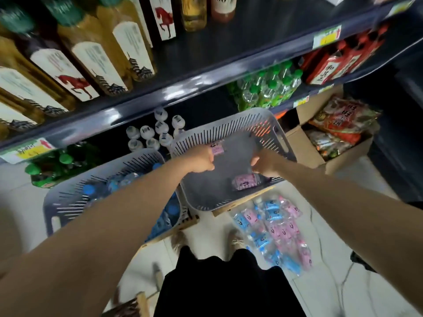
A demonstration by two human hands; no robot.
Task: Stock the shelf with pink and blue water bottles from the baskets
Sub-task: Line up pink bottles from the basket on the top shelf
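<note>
We make out only "100" on the label of a bottle [223,6] atop the shelf [183,88]; price tags [326,37] on its edge blur.

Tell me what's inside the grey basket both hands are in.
The left hand grips one pink bottle by the far wall of the grey basket; a second pink bottle lies on its floor beneath the right hand. The hands hide whatever is under them.

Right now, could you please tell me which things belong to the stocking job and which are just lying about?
Job: left hand, pink bottle, right hand, right basket, left basket, blue bottles, white-capped bottles on the shelf.
Lying about: tall labelled bottles, green-capped bottles, cardboard box.
</note>
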